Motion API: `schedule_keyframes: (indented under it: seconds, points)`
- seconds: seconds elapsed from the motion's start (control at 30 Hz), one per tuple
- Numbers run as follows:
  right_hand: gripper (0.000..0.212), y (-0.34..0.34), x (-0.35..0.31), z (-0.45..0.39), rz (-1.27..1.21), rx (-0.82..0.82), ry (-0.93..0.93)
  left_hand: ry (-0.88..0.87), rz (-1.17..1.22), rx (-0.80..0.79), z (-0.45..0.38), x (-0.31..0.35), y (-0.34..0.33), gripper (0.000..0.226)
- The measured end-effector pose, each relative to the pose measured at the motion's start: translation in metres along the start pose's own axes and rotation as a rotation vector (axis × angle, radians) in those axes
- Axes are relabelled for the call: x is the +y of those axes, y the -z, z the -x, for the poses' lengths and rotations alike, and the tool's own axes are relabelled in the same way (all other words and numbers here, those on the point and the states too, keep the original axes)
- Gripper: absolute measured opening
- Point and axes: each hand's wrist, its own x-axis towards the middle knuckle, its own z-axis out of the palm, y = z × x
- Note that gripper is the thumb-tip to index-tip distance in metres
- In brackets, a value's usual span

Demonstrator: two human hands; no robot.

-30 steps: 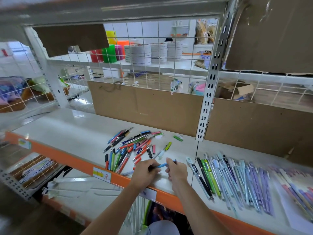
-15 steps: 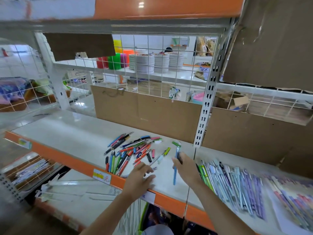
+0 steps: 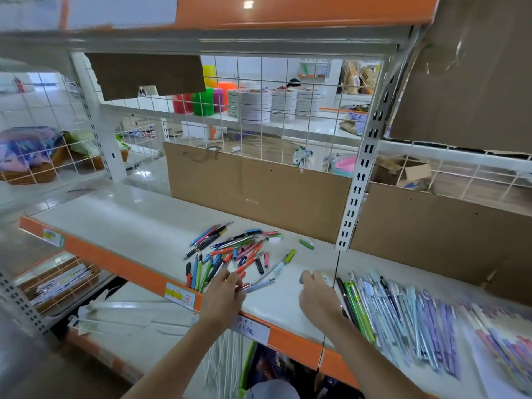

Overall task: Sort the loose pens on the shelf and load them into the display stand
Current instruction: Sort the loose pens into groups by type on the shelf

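Left hand (image 3: 223, 292) reaches the near edge of the loose pens (image 3: 230, 251), fingertips curled among them; what they pinch cannot be told. Right hand (image 3: 316, 295), fingers bent and seemingly empty, rests just left of the sorted row (image 3: 403, 312). Best practice: pick one pen, matching colours.

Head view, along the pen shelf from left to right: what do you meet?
Yellow price tag → heap of mixed coloured pens → left hand at the heap's near edge → lone green cap → right hand → row of green, pale blue and purple pens.
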Motion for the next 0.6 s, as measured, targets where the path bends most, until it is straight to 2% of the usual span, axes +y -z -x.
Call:
schedule_keyframes:
  seconds: [0.13,0.27,0.43,0.6]
  points:
    - [0.023,-0.019,-0.014,0.005,-0.097,0.003,0.068,-0.001,0.011,-0.027,0.000,0.000,-0.002,0.013]
    - [0.022,-0.030,-0.014,0.010,-0.027,0.016,0.051,-0.035,-0.107,-0.004,-0.001,-0.003,0.001,0.016]
    - [0.023,-0.031,-0.013,0.010,-0.015,0.023,0.074,0.009,-0.213,0.000,-0.009,-0.001,0.002,0.019]
    - [0.023,-0.033,-0.012,0.010,-0.002,0.024,0.076,-0.068,-0.154,-0.008,-0.021,0.009,-0.003,0.018]
